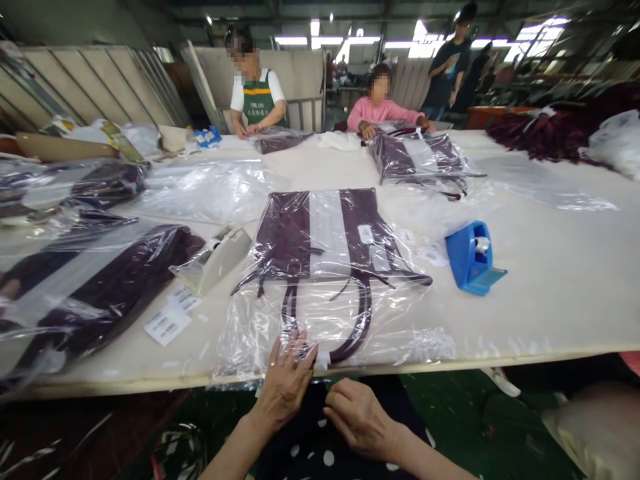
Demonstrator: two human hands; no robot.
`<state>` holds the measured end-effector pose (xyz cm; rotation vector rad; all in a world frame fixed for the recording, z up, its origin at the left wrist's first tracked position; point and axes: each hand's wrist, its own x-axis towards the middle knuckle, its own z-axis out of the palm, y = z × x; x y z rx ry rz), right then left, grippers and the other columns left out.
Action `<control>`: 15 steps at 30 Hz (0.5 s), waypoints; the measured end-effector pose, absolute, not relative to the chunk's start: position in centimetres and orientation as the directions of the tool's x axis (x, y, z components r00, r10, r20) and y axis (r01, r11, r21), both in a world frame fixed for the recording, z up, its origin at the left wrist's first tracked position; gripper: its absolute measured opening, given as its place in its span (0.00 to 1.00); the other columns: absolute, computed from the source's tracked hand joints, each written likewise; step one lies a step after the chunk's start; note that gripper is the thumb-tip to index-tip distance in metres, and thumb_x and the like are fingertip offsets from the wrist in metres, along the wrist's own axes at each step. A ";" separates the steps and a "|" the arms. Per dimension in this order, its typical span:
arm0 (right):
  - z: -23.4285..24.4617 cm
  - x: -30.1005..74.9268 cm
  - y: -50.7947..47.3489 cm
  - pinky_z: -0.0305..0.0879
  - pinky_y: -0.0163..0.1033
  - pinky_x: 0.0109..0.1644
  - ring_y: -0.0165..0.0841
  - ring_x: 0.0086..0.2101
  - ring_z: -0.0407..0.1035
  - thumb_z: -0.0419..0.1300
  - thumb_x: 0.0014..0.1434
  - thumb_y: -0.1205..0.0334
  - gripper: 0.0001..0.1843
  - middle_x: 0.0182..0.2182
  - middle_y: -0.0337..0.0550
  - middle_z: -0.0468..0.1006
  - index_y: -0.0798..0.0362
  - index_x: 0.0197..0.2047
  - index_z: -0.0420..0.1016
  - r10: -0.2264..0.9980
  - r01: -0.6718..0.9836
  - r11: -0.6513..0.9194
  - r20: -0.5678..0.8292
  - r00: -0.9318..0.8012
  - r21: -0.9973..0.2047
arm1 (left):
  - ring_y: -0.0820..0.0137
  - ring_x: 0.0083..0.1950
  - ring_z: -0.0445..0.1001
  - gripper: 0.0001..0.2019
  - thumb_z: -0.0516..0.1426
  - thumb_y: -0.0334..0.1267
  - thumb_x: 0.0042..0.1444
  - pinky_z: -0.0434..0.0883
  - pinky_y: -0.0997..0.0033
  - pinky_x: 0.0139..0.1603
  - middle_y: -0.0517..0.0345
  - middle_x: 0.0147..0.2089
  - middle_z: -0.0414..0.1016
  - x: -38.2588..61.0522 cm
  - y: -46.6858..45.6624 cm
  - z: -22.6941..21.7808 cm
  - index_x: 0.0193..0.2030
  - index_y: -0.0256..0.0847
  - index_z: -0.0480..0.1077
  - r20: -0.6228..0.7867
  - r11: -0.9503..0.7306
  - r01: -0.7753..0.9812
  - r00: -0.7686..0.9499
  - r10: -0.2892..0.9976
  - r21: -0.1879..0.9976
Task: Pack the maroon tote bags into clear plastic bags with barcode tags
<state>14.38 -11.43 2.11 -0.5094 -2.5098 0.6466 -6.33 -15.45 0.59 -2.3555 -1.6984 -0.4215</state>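
A dark maroon handbag (283,227) lies flat on the table in front of me, inside a transparent plastic bag (240,340). A pale grey band crosses its middle, and its looped handles point toward me. My left hand (287,377) rests on the plastic near the lower end of the handles, its fingers stretched out. Just past the table edge, my right hand (357,413) is closed with the fingers curled. Whatever it may hold is hidden. A white tag (366,234) shows on the right part of the handbag.
A blue tape dispenser (470,257) stands right, a beige dispenser (217,257) left, beside printed labels (170,320). More wrapped handbags (110,287) lie at left. Across the white table (550,287), two co-workers (260,100) handle wrapped bags; another person stands behind.
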 end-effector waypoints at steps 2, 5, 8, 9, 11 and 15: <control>2.1 14.2 -11.2 0.56 0.35 0.31 0.30 0.28 0.61 0.46 0.63 0.65 0.11 0.27 0.43 0.68 0.55 0.33 0.67 0.494 0.241 0.805 0.387 -0.779 -0.542 | 0.54 0.68 0.49 0.29 0.48 0.27 0.58 0.54 0.48 0.63 0.43 0.65 0.56 -6.3 -15.8 0.6 0.67 0.40 0.48 0.370 -0.315 0.948 0.281 0.886 0.034; 1.9 14.1 -10.8 0.57 0.35 0.31 0.30 0.28 0.61 0.46 0.63 0.68 0.11 0.26 0.43 0.68 0.55 0.31 0.67 0.524 0.265 0.792 0.389 -0.757 -0.550 | 0.55 0.68 0.49 0.30 0.46 0.23 0.56 0.56 0.50 0.63 0.44 0.65 0.56 -6.3 -16.2 0.8 0.67 0.39 0.49 0.404 -0.365 0.928 0.305 0.863 0.079; 2.0 14.2 -10.4 0.58 0.34 0.32 0.29 0.28 0.61 0.47 0.62 0.70 0.10 0.26 0.43 0.68 0.55 0.33 0.67 0.554 0.285 0.780 0.404 -0.728 -0.557 | 0.53 0.68 0.49 0.30 0.46 0.22 0.55 0.57 0.47 0.62 0.42 0.66 0.55 -6.2 -16.2 1.3 0.66 0.38 0.52 0.467 -0.348 0.933 0.270 0.842 0.088; 2.2 14.2 -10.3 0.58 0.35 0.32 0.30 0.29 0.61 0.47 0.62 0.70 0.09 0.27 0.43 0.68 0.56 0.34 0.67 0.557 0.279 0.781 0.420 -0.717 -0.559 | 0.52 0.68 0.50 0.29 0.46 0.22 0.55 0.57 0.47 0.62 0.41 0.65 0.56 -6.1 -16.1 1.7 0.65 0.37 0.53 0.495 -0.333 0.939 0.252 0.831 0.082; 2.6 14.0 -10.0 0.59 0.35 0.34 0.30 0.30 0.62 0.48 0.61 0.71 0.08 0.29 0.44 0.69 0.56 0.38 0.68 0.553 0.257 0.788 0.463 -0.693 -0.559 | 0.53 0.66 0.54 0.28 0.47 0.21 0.55 0.57 0.48 0.62 0.41 0.63 0.60 -5.9 -15.7 2.5 0.63 0.37 0.57 0.578 -0.314 0.948 0.229 0.783 0.050; 3.6 12.9 -9.4 0.60 0.36 0.35 0.31 0.31 0.62 0.48 0.61 0.72 0.09 0.30 0.45 0.70 0.56 0.41 0.68 0.535 0.212 0.802 0.515 -0.669 -0.558 | 0.52 0.64 0.58 0.25 0.56 0.28 0.54 0.56 0.46 0.61 0.41 0.62 0.61 -6.2 -13.9 4.5 0.59 0.40 0.62 0.760 -0.131 0.991 0.112 0.640 -0.036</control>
